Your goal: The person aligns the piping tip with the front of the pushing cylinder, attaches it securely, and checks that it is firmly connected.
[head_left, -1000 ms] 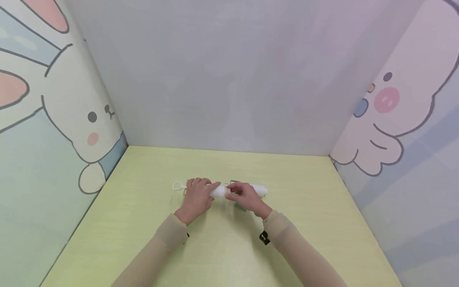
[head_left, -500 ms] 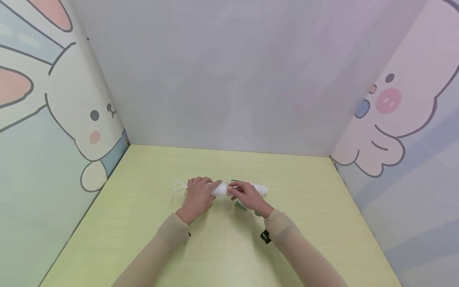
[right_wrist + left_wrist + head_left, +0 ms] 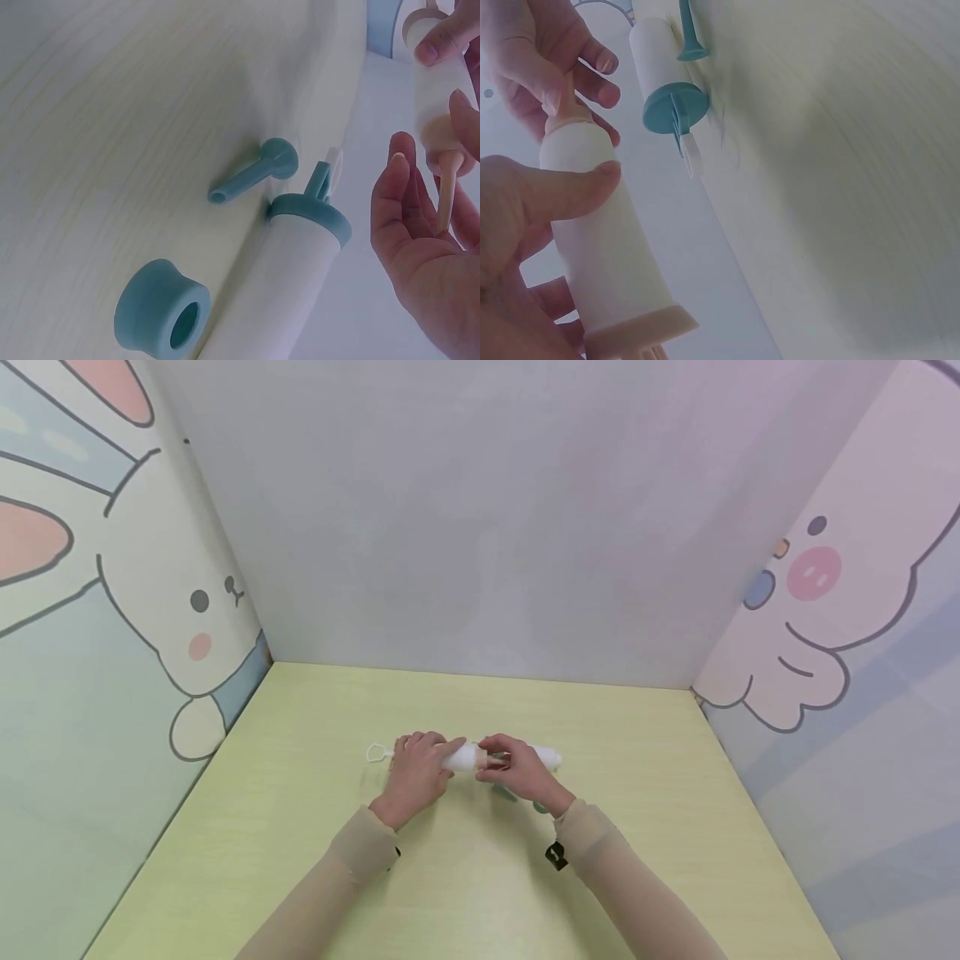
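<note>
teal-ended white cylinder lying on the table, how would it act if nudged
The teal-ended white cylinder would probably roll, lying on its round side. Its wider teal flange might make it veer. Its smooth, undented surface suggests stiffness.

White looped handle [image 3: 377, 752] left of left hand [image 3: 418, 774], left hand around white cylindrical tube with peach ends [image 3: 604, 217], right hand [image 3: 522, 771] around its right end, white teal-capped cylinder [image 3: 547, 757] behind right hand on pale-yellow tabletop [image 3: 675, 802], teal flared nozzle [image 3: 251, 178] and teal hollow collar [image 3: 146, 307] before cylinder, collar right of nozzle
</note>
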The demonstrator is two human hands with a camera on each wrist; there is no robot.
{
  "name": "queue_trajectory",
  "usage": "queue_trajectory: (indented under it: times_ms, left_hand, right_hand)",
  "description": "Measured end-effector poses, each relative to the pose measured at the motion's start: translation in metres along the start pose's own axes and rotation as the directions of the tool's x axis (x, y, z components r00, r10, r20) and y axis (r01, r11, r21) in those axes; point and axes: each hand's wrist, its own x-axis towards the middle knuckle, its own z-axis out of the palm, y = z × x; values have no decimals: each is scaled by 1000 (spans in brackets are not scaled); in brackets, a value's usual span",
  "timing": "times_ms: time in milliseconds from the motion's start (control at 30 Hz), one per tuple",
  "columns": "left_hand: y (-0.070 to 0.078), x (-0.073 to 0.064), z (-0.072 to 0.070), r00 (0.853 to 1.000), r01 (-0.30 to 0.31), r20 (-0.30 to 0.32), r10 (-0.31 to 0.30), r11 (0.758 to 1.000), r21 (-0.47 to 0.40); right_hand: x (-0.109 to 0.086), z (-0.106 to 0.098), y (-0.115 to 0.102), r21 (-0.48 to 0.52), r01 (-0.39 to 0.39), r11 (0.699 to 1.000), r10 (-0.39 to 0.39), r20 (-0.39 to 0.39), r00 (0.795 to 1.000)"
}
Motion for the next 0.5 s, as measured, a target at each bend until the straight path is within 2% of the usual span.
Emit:
queue_trajectory:
  times_ms: [200,500]
  left_hand:
    - [2,0,0,1000,1,18,-1,1000,-5]
    - [5,-1,1,1000,-23,12,22,999,34]
  right_hand:
    - [-5,0,-17,-4,51,999,-51,-12,999]
    - [1,0,6,-71,-11,997,8,-42,999]
